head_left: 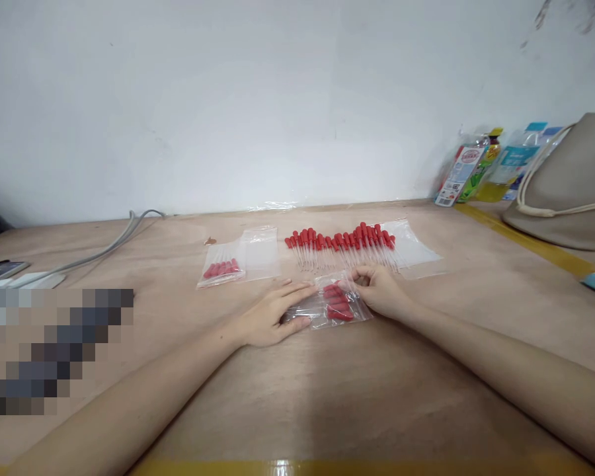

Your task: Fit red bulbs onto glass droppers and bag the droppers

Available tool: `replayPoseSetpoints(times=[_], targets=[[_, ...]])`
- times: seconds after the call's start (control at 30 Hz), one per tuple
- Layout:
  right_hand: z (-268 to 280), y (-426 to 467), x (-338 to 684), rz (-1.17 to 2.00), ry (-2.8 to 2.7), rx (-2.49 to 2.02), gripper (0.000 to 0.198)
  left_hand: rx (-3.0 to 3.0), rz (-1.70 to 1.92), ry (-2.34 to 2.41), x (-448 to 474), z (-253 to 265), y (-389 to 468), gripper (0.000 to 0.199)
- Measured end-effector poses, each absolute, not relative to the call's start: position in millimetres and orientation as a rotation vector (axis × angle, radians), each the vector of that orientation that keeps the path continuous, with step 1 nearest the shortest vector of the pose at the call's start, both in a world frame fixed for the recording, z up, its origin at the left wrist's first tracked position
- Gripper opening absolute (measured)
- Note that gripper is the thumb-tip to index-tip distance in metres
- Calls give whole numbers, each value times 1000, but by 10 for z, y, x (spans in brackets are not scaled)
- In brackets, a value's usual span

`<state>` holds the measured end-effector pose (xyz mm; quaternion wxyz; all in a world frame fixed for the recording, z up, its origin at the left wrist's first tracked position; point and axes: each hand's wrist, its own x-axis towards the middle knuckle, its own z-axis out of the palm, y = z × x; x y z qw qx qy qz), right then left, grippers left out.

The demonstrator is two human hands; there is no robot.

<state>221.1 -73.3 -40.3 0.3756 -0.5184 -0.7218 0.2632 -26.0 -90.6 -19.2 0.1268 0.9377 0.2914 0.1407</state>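
Note:
A clear plastic bag point(317, 320) lies on the table in front of me, with several red-bulbed droppers point(338, 304) side by side inside it. My left hand point(272, 312) rests flat over the bag's left end, its fingers spread on the plastic. At the upper right edge of the bag, my right hand point(379, 289) has its thumb and fingertips closed in a pinch on the film. Just behind lies a row of loose droppers point(344, 241), red ends pointing away and thin clear stems towards me. Another bag of droppers point(221, 266) lies to the left.
Empty clear bags point(414, 248) lie behind the row on the right, and one more point(260, 248) sits beside the filled bag. A grey cable point(114, 246) crosses the left side. Bottles point(513, 162), a carton point(460, 175) and a beige bag point(570, 178) stand at the back right.

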Motion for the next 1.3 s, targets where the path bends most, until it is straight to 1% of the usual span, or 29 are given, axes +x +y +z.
replayPoseSetpoints(times=[0.03,0.1,0.23,0.3,0.53,0.67,0.8,0.9,1.0,1.07,1.13,1.23,1.3], targets=[[-395,-735,2229,647,-1915,-1278,24,2727,411,847,-260,-189,-908,53],[-348,-753,2276,721,-2004,-1169,23,2725,410,839,-261,-184,-909,53],[-235,-816,2342,1106,-1918,-1159,22,2735,411,823,-262,-182,-903,53],[-219,-834,2332,1224,-1853,-1185,22,2743,405,817,-264,-185,-900,52],[-345,-777,2265,1210,-1735,-1197,26,2754,372,843,-270,-185,-904,51],[-337,-775,2313,1183,-1568,-1364,26,2745,368,845,-267,-180,-903,51],[-255,-842,2301,1309,-1651,-1452,32,2743,366,831,-274,-195,-895,50],[-230,-885,2268,1352,-1741,-1369,29,2725,377,816,-278,-193,-897,50],[-241,-911,2243,1523,-1626,-1185,23,2665,424,782,-274,-162,-907,51],[-251,-922,2228,1685,-1450,-1001,19,2621,500,755,-269,-140,-909,51],[-260,-923,2214,1778,-1265,-824,18,2583,701,833,-265,-131,-903,48],[-277,-897,2196,1751,-1068,-679,13,2392,1166,1178,-256,-147,-894,32],[-291,-872,2185,1693,-979,-644,12,2205,1332,1320,-239,-163,-904,24]])
